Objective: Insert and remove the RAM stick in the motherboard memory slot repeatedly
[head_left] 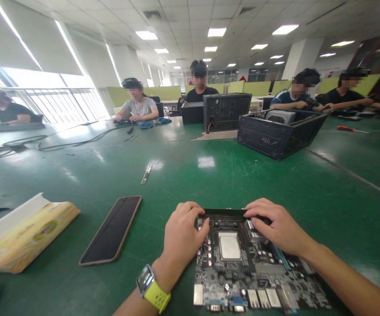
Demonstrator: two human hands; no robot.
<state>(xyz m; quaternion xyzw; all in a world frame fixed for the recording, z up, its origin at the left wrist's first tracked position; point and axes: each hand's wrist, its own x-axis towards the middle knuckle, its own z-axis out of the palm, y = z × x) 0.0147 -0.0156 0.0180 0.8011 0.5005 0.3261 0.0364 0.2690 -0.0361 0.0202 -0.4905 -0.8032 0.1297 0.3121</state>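
A dark grey motherboard (242, 272) with a silver square chip (229, 245) lies flat on the green tabletop (209, 180) at 6 o'clock. A long black module (226, 212) runs along its far edge. The left hand (181, 232), wearing a lime-strapped watch (148, 283), curls its fingers over the module's left end, thumb against it. The right hand (277, 226) lays its fingers pressed together over the right end. At 9 o'clock lies a black smartphone (112, 230), face up. Beyond it lies a yellow cardboard box (25, 237), its print too blurred to read. At 1 o'clock, well apart, rests an open black computer case (278, 131).
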